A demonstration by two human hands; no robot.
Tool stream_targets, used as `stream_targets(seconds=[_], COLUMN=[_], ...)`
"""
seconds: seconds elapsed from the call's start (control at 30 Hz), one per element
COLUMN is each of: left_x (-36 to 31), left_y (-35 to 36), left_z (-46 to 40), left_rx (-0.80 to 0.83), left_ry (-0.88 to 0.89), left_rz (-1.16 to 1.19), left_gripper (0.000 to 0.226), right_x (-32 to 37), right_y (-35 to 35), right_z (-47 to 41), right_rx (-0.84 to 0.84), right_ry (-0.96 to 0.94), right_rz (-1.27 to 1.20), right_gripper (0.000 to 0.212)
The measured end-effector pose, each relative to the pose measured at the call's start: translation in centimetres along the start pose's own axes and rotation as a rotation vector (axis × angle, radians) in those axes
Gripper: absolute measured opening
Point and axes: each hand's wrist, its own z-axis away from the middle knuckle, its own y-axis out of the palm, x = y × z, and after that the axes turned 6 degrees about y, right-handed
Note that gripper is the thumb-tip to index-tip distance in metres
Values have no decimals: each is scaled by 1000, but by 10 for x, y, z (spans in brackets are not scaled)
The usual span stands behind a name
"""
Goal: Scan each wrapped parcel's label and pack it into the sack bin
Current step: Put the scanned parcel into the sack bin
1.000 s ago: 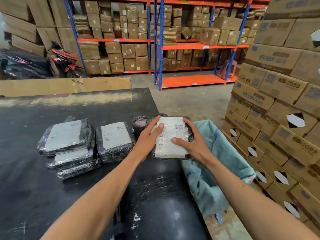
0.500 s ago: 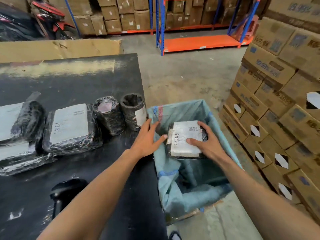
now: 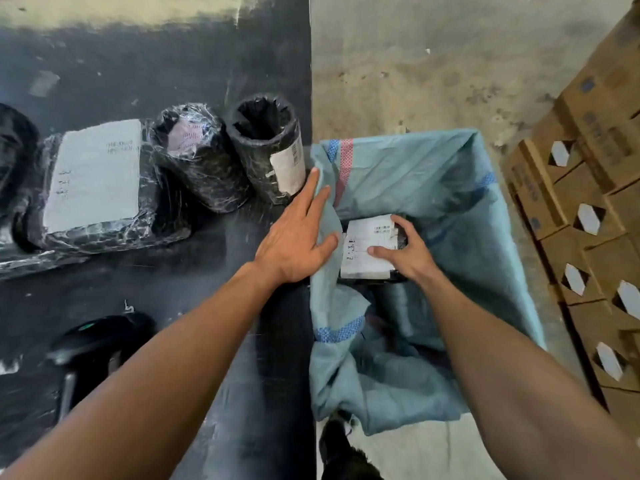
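Bare concrete floor (image 3: 433, 64), stained and rough, is seen beside a black worktable (image 3: 138, 64) whose top is scratched and dusty. A blue-green woven sack (image 3: 433, 188), soft and creased, with a red and blue stripe at its rim, is hung open against the table edge. A flat parcel (image 3: 369, 247), wrapped in glossy black film and bearing a white paper label with a barcode, is held inside the sack mouth by the right hand (image 3: 407, 252), whose thumb and fingers are curled round its edge. The left hand (image 3: 298, 237) is laid with straight fingers on the sack rim at the table edge, grasping nothing. Two cylindrical parcels are stood on the table: one (image 3: 266, 147) with a label on its side, one (image 3: 197, 154) covered in shiny film. A flat wrapped parcel (image 3: 97, 181) with a large pale label is lying to their left. A black handheld scanner (image 3: 90, 344) is rested near the lower left. Brown cardboard boxes (image 3: 588, 202) are stacked at the right. Compared with half a second ago, the parcel is found lower in the sack, and the left hand is now placed on the cloth.
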Motion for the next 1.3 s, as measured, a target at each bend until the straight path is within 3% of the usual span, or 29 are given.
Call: stream_targets(seconds=[0.37,0.47,0.63,0.83,1.3], left_x=[3,5,4,4,1], left_y=[1,2,1,1,-1], left_z=[-1,-3,-3,-1,0], left_rx=[3,-7,-11,7,10], left_ry=[85,99,101,56,54], left_rz=[-17,-21,-23,-36,-30], left_gripper=[85,85,86,88,91], right_x=[-69,-77,-75,-89,-41], right_y=[59,61,70,82,47], right_z=[-55,-57,-52,-61,-49], right_rx=[61,38,-115,-70,176], right_ry=[46,19,-71,-110,156], right_rz=[-51,141,792,802,1024], right_gripper=[98,94,80,99,89])
